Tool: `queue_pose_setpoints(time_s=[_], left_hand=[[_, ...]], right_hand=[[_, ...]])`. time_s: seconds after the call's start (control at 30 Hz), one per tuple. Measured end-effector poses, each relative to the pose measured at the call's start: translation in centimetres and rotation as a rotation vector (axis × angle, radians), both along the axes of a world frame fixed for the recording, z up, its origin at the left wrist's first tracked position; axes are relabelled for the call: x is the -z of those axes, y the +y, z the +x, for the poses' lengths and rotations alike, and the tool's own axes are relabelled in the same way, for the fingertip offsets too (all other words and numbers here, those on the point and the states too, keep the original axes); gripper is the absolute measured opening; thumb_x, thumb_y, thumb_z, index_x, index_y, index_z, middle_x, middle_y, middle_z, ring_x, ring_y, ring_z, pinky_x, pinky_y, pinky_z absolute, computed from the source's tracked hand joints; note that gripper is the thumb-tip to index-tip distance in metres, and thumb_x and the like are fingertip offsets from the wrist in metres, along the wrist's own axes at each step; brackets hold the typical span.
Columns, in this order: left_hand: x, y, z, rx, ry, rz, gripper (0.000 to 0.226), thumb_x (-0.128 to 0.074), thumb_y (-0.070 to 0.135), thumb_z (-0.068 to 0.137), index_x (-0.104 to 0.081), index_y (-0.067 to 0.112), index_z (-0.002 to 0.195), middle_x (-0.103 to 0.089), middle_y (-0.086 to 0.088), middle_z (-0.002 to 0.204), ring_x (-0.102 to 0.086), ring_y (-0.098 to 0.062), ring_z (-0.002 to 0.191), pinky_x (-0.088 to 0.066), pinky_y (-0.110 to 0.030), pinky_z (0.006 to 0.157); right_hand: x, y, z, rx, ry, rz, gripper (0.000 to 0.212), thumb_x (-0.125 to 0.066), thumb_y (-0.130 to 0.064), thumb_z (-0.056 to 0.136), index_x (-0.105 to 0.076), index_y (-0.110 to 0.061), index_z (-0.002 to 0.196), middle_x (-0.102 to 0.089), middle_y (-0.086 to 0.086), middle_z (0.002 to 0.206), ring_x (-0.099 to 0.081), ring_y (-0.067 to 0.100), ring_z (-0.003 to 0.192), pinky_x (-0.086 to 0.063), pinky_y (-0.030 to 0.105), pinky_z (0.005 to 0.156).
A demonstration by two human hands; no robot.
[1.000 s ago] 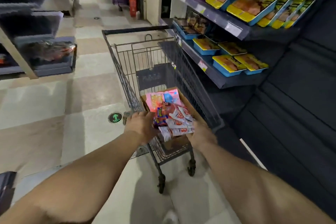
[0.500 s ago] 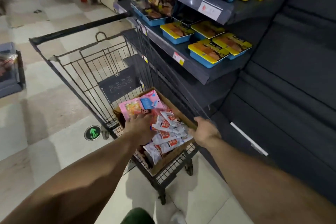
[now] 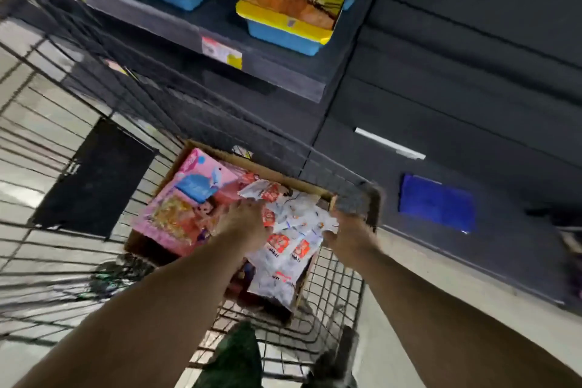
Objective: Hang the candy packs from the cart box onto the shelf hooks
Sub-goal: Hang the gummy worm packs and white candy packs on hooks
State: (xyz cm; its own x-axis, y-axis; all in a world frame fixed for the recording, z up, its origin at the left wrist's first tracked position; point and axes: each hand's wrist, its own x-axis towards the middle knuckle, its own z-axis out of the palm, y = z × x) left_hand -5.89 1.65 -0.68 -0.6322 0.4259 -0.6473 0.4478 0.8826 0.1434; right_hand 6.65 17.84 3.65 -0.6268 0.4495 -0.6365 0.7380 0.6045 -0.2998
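A cardboard box [image 3: 217, 153] sits in the wire cart [image 3: 333, 287]. It holds pink candy packs [image 3: 185, 198] on the left and a bunch of white candy packs with red labels [image 3: 296, 220] on the right. My left hand [image 3: 244, 224] grips the left side of the white bunch, fingers curled over its edge. My right hand [image 3: 348, 231] holds the bunch's right side beside the box's corner. The bunch droops down between my hands over the near box wall. No shelf hooks are in view. The picture is motion-blurred.
A dark shelf [image 3: 252, 69] above the cart carries yellow-lidded blue trays [image 3: 289, 19] and a price tag [image 3: 222, 52]. To the right stands a dark slatted panel [image 3: 472, 79] with a blue card [image 3: 437, 201]. Tiled floor [image 3: 19, 123] lies left of the cart.
My view has dropped and moved closer to the cart. My right hand left the cart rim and took the white packs. My left hand shifted from the pink packs to the white bunch.
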Motion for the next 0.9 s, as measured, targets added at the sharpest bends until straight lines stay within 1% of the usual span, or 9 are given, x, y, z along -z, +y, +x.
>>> queue_pose_setpoints(time_s=[0.1,0.17,0.3,0.37,0.5,0.6,0.7,0.8,0.9], left_hand=[[3.5,0.6,-2.5,0.082,-0.004,0.059,0.07,-0.058,0.045,0.096,-0.03,0.018,0.153,-0.034,-0.01,0.158,-0.033,-0.033,0.145,-0.036,-0.049,0.115],[5.7,1.0,-3.4,0.137,0.02,0.101,0.069,-0.059,0.042,0.095,-0.028,0.021,0.153,-0.032,-0.009,0.159,-0.031,-0.032,0.145,-0.034,-0.048,0.116],[9.7,2.2,-4.8,0.244,0.003,0.085,0.082,-0.058,0.034,0.096,-0.006,0.027,0.16,-0.001,-0.001,0.169,0.0,-0.029,0.156,-0.008,-0.047,0.126],[11.3,2.7,-5.2,0.316,0.012,0.033,0.083,-0.055,0.035,0.098,0.0,0.028,0.16,0.006,0.002,0.169,0.006,-0.026,0.156,0.0,-0.048,0.125],[11.9,3.2,-5.7,0.47,0.122,0.026,0.068,-0.051,0.029,0.1,-0.018,0.029,0.159,-0.022,0.0,0.166,-0.024,-0.027,0.151,-0.018,-0.05,0.121],[10.4,3.3,-5.6,0.592,0.249,0.048,0.053,-0.049,0.015,0.099,-0.037,0.022,0.15,-0.051,-0.009,0.146,-0.056,-0.034,0.125,-0.048,-0.045,0.096],[7.6,3.5,-4.4,0.684,0.283,0.103,0.045,-0.047,0.011,0.098,-0.047,0.015,0.143,-0.056,-0.013,0.131,-0.063,-0.034,0.107,-0.052,-0.039,0.076],[5.1,3.0,-1.5,0.747,0.191,0.239,0.041,-0.048,0.015,0.099,-0.051,0.013,0.139,-0.055,-0.014,0.127,-0.065,-0.031,0.104,-0.053,-0.037,0.077],[5.1,2.1,0.2,0.659,-0.003,0.421,0.03,-0.049,0.028,0.098,-0.063,0.011,0.119,-0.064,-0.011,0.109,-0.067,-0.032,0.094,-0.055,-0.036,0.075]], right_hand=[[2.8,-1.7,-1.1,0.123,-0.011,-0.065,0.048,-0.056,-0.034,0.098,-0.044,-0.026,0.144,-0.055,0.005,0.14,-0.059,0.026,0.118,-0.044,0.024,0.084],[4.6,-2.6,-1.5,0.196,-0.009,-0.109,0.049,-0.059,-0.033,0.096,-0.046,-0.024,0.143,-0.057,0.004,0.14,-0.059,0.024,0.119,-0.047,0.027,0.089],[7.3,-3.7,-2.0,0.3,-0.032,-0.164,0.048,-0.059,-0.033,0.097,-0.047,-0.02,0.142,-0.058,0.006,0.138,-0.059,0.024,0.119,-0.042,0.023,0.083],[8.2,-3.8,-2.2,0.343,-0.032,-0.176,0.048,-0.058,-0.034,0.097,-0.048,-0.019,0.141,-0.06,0.007,0.136,-0.06,0.023,0.117,-0.04,0.021,0.079],[9.2,-4.1,-2.6,0.486,0.02,-0.265,0.047,-0.06,-0.036,0.096,-0.053,-0.017,0.138,-0.066,0.006,0.128,-0.066,0.019,0.099,-0.045,0.02,0.071],[9.1,-4.7,-2.9,0.668,0.055,-0.374,0.052,-0.063,-0.045,0.092,-0.054,-0.021,0.137,-0.066,0.004,0.125,-0.067,0.013,0.084,-0.055,0.024,0.072],[8.9,-5.1,-3.8,0.861,0.058,-0.558,0.059,-0.062,-0.057,0.087,-0.056,-0.022,0.134,-0.065,0.005,0.124,-0.067,0.019,0.099,-0.056,0.039,0.088],[8.8,-5.1,-4.8,1.196,0.096,-0.67,0.045,-0.062,-0.051,0.09,-0.063,-0.019,0.122,-0.07,0.002,0.111,-0.068,0.018,0.096,-0.056,0.035,0.08],[9.1,-4.9,-4.3,1.311,0.107,-0.492,0.044,-0.057,-0.046,0.095,-0.057,-0.013,0.125,-0.069,0.007,0.111,-0.069,0.025,0.095,-0.058,0.034,0.08]])
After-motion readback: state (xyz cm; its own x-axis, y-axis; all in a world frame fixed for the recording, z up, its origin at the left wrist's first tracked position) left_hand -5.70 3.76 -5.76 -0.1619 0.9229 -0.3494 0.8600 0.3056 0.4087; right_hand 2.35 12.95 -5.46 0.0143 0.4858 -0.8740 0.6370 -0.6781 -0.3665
